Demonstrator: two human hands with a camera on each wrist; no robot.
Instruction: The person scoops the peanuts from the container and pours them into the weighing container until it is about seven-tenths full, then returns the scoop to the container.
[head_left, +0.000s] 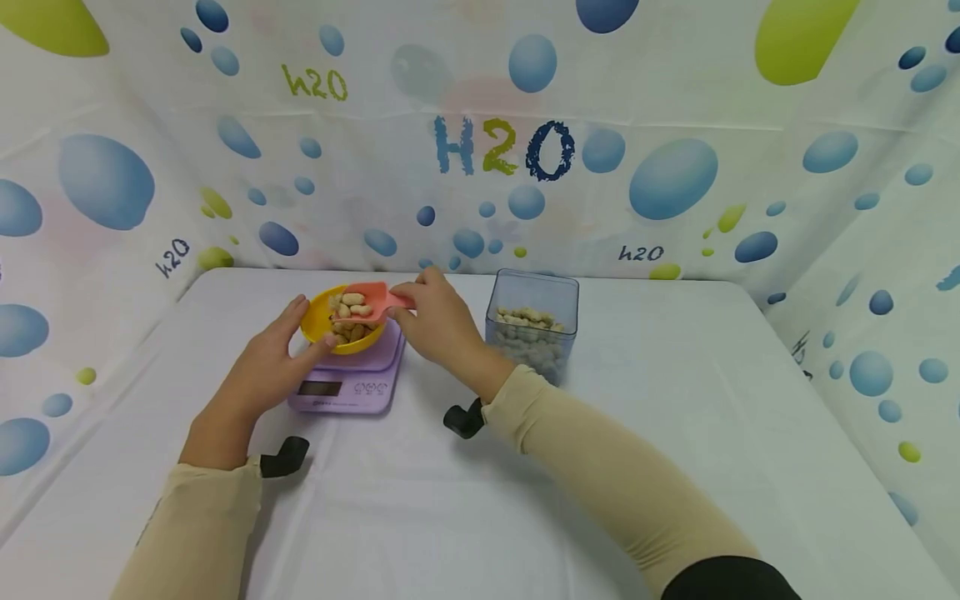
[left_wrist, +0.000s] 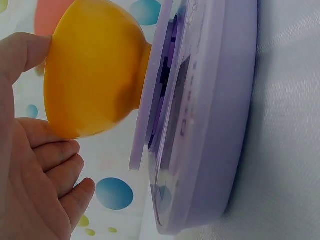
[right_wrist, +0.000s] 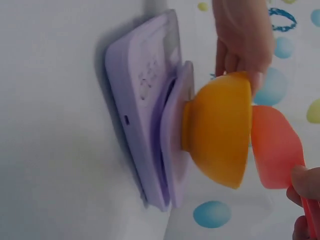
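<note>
A yellow bowl point(left_wrist: 95, 70) stands upright on the purple kitchen scale point(head_left: 352, 390), with peanuts point(head_left: 347, 337) inside. My left hand point(head_left: 272, 364) holds the bowl by its rim, the thumb at one side and the index finger at the other. The remaining left fingers point(left_wrist: 65, 175) are apart from the scale. My right hand point(head_left: 437, 321) grips the handle of a pink scoop point(right_wrist: 275, 145). The scoop's blade lies over the bowl's opening and carries several unshelled peanuts point(head_left: 352, 306). In the right wrist view the bowl's wall hides its contents.
Right of the scale, beyond my right forearm, stands a clear bluish square container point(head_left: 546, 337) partly filled with peanuts. A white cloth covers the table point(head_left: 420, 517). A white curtain with blue and green spots point(head_left: 360, 192) hangs behind the far edge.
</note>
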